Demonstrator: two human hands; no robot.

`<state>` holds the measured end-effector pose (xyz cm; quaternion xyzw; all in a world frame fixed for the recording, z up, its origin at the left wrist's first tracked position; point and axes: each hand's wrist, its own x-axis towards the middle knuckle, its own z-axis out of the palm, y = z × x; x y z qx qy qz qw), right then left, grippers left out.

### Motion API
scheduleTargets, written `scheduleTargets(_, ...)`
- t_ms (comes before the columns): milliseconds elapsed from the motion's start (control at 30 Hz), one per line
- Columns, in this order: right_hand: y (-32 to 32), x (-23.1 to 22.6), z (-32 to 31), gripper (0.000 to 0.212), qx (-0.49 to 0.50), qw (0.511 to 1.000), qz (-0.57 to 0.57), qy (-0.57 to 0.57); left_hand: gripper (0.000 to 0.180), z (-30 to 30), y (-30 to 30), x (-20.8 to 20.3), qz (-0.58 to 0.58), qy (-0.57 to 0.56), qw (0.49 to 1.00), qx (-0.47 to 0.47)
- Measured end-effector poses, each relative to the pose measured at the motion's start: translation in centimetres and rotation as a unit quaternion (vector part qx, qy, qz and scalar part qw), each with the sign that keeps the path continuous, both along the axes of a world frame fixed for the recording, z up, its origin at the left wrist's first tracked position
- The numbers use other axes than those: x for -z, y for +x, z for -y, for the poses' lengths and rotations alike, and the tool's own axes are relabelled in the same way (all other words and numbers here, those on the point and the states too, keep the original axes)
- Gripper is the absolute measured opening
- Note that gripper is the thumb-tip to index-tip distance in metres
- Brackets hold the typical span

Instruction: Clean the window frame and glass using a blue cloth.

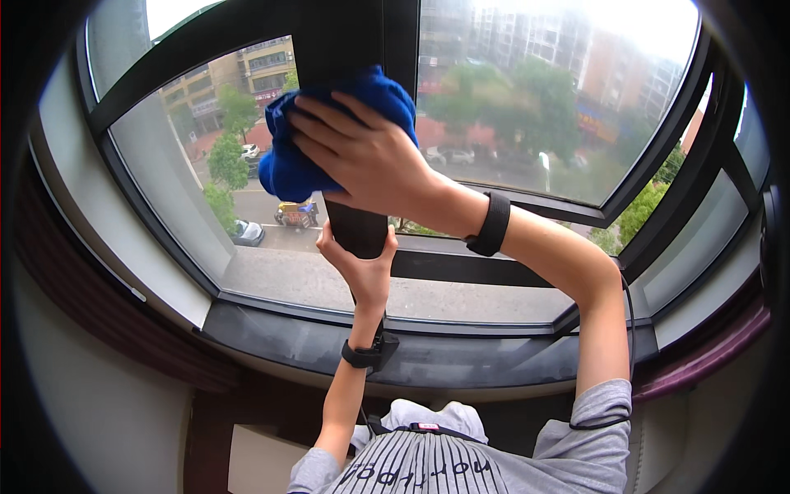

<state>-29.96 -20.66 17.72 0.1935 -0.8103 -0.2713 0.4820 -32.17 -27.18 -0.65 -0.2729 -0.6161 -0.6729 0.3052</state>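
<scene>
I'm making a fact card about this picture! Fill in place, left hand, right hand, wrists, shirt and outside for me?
Place: at a dark-framed window
Left hand: thumb and fingers on opposite sides of a dark post
Right hand: spread over a blue cloth, higher up, in front of the post
Wrists: black band on the right, black strap on the left
Shirt: grey, dark stripes
Outside: trees, buildings, a white car

Most fingers of the left hand [363, 276] are hidden, and the cloth [290, 165] covers part of the post [357, 234]. Behind the right pane [502, 169], buildings [535, 48] look blurred.
</scene>
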Motion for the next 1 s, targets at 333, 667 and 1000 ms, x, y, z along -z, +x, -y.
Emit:
scheduleTargets(333, -1.4, -7.1, -0.4, 0.056, -0.087, 0.985, -0.143, -0.033, 0.086, 0.2, 0.2, 0.1, 0.005, -0.033, 0.999, -0.012)
scheduleTargets(667, 1.8, 9.2, -0.5, 0.081, 0.065, 0.974, 0.162, 0.145, 0.103, 6.2, -2.2, 6.8, 0.062, -0.344, 0.937, -0.007)
scheduleTargets(1000, 9.2, 10.7, -6.3, 0.064, -0.015, 0.895, 0.446, 0.016, 0.058, 11.4, -3.2, 5.3, 0.133, -0.312, 0.941, 0.024)
